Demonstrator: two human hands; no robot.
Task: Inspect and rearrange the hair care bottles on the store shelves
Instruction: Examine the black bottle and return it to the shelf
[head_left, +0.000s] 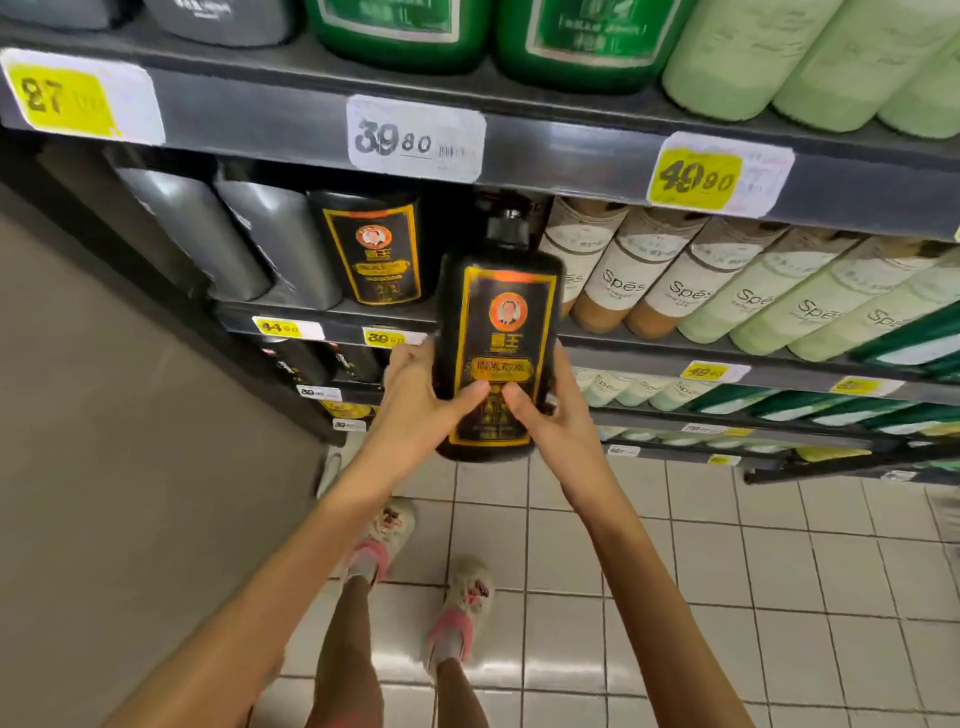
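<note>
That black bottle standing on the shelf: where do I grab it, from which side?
Grip the black bottle round its body, probably from the front-right: it stands upright, a grey bottle crowds its left, the gap on its right leaves room for fingers, its top hides under the shelf above.

The top shelf edge (260, 109) carries a left yellow tag (62, 98) reading 27, a white tag (410, 140) reading 39.80 and a right yellow tag (696, 176) reading 49.80, a lower tag (283, 328) reads 44.80, the brown-and-white bottles (623, 280) and pale green bottles (810, 306) read Spēs, and the black bottle (498, 353) bears gold Chinese characters.
</note>
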